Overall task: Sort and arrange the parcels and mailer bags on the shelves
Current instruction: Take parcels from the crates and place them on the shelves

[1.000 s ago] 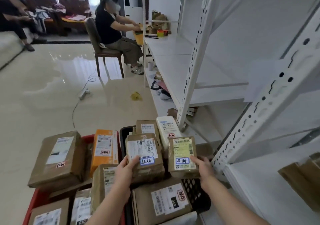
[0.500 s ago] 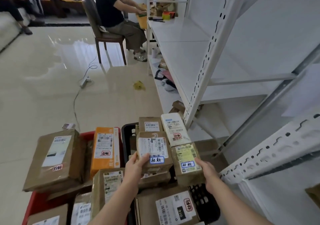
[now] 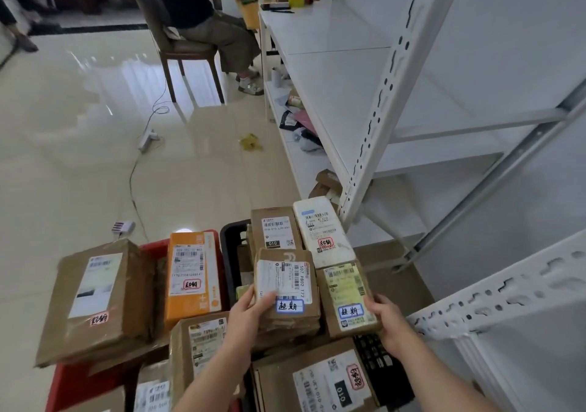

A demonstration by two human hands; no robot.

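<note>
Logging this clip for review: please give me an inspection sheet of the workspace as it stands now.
Surface: white shelves, mostly bare; oddments at the far end.
Job's things: labelled parcels piled in a red crate and a black crate; orange parcel among them.
Clutter: yellow scrap on the floor; bags on the lowest shelf.
Grippers: left hand holds a brown parcel; right hand holds a yellow-labelled parcel.
Cables: power strip and cord on the floor.
Surroundings: seated person at the far shelf.
</note>
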